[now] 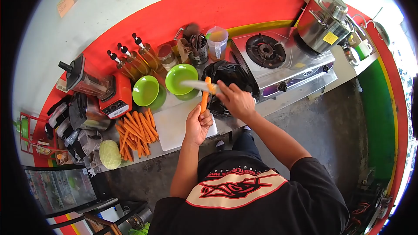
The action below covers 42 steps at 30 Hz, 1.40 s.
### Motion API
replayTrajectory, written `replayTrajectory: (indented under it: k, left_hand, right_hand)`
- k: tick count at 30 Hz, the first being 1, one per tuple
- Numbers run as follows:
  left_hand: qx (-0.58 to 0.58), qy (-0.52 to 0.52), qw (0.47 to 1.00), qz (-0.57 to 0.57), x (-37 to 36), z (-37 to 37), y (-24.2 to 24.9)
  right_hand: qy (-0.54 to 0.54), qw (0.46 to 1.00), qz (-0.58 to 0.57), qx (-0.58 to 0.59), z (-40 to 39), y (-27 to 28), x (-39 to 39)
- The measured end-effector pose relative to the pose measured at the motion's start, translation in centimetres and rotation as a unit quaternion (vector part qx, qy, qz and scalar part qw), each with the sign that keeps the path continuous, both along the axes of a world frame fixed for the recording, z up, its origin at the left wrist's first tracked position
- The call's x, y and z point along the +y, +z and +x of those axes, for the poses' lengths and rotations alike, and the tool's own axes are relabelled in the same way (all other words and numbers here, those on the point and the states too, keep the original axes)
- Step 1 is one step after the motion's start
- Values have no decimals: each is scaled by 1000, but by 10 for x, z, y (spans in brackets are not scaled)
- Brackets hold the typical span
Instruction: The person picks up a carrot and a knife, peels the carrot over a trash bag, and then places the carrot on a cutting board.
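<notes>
My left hand (199, 125) is closed around the lower end of an orange carrot (204, 102), which points up and away from me. My right hand (237, 99) grips a knife (195, 85); its pale blade is smeared by motion and crosses the upper part of the carrot. The fingers hide most of the knife's handle. Under the left hand lies a white cutting board (174, 128). Just beyond the right hand is a black plastic bag (224, 72). A pile of carrots (137, 132) rests left of the board, beside a pale green cabbage (110, 154).
Two green bowls (146, 90) stand behind the board, near several pump bottles (138, 63) and a clear jug (217, 45). A red blender (115, 95) is at the left. On the right, a gas stove (285, 76) holds a large steel pot (324, 24).
</notes>
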<state>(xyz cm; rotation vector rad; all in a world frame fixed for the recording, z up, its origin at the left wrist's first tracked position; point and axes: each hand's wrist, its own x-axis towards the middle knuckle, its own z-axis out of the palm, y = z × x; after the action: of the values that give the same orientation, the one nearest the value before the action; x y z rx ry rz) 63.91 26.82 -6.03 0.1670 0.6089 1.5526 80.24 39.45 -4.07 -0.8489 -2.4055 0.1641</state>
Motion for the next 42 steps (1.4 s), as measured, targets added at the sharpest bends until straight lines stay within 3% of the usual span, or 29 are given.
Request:
replayTrajectory:
  k: [2,6,10,14,16,18,22,26,30,33,37,42]
  left_hand:
    - [-3,-12,1000,20,-1,-1,-2]
    - [5,-12,1000,15,-2,2,-1]
    - [61,-2,998,19,-2,3,-4]
    - [105,26,994,-23,-4,9,-3]
    - [140,19,990,-5,-5,7,-4]
    - [147,21,989,-6,-5,8,-3]
    - [157,29,987,-18,-4,10,0]
    - [181,42,982,-25,3,12,4]
    - [234,59,970,-42,5,13,5]
    - [266,58,961,-47,4,12,2]
    - [272,57,960,-40,1,14,-3]
    - [276,49,959,-30,1,13,-1]
  right_hand:
    - [-67,996,-52,1,-2,0,8]
    - [23,1000,-2,1,2,0,-5]
    - [-71,996,-55,9,-4,2,9]
    - [17,1000,-17,-6,1,6,-7]
    - [-2,1000,-25,5,-2,6,2]
    - [-88,993,-81,3,-7,7,11]
    - [-2,999,-50,-10,-4,11,-6]
    - [-49,997,-59,9,-10,7,-3]
    - [-23,999,-44,-13,-11,13,-12]
    - [-76,996,-46,5,-12,9,2]
    - [-32,999,-31,6,-10,5,5]
    - [-84,990,-111,1,-12,13,9]
